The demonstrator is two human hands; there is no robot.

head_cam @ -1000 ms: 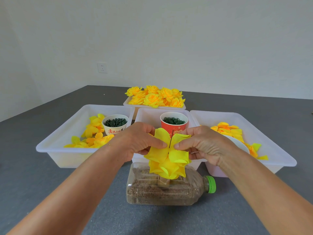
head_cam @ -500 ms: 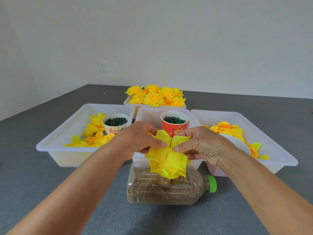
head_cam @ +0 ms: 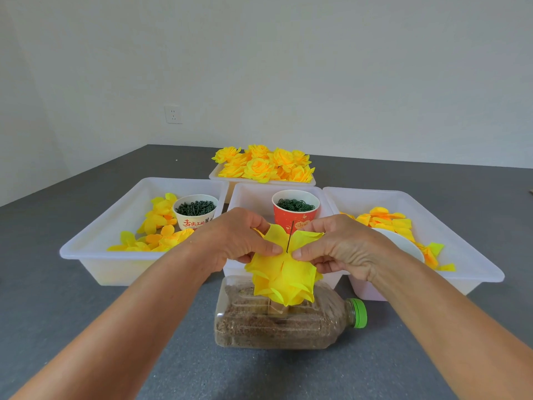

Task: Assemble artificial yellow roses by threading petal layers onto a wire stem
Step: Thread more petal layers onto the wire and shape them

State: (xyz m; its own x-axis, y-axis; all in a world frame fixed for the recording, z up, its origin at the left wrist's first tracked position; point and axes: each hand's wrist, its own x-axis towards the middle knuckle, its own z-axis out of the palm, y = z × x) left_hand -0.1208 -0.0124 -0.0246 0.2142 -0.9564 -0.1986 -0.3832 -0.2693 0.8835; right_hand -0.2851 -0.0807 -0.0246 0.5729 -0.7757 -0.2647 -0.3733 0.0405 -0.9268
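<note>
Nearest: a clear bottle [head_cam: 277, 327] lying on its side on the grey table [head_cam: 72, 327], filled w/ brown grainy stuff, green cap [head_cam: 358, 312] pointing right. It seems to work as the stand; the flower sits right above it, what holds it there is hidden by petals.

Just above the bottle: the half-built rose [head_cam: 284, 280], several yellow petal layers stacked, w/ the thin dark wire [head_cam: 290, 236] sticking up out of the top layer.

Both hands are close together on that top layer, one each side of the wire. Left hand [head_cam: 235, 239] pinches the petal w/ thumb tip right beside the wire; right hand [head_cam: 341, 246] does the same from the right. Fingers curled under the petals, so both are clamped on the layer, not on the wire itself.

Behind the hands, approx mid-table: three white trays. Left tray [head_cam: 95, 249] has loose petals [head_cam: 157, 226] & a white cup [head_cam: 195, 212] of dark green bits. Middle tray [head_cam: 245, 194] holds a red cup [head_cam: 295, 210] of green rings. Right tray [head_cam: 450, 243] has more petals and a white bowl [head_cam: 401, 243], partly hidden.

Farthest: a tray of finished roses [head_cam: 264, 163].

Risks, my guess: pushing down unevenly could tear the petal's centre hole or bend the wire; too much force could roll the bottle; the bare wire tip is close to both thumbs, so a slip could prick.
</note>
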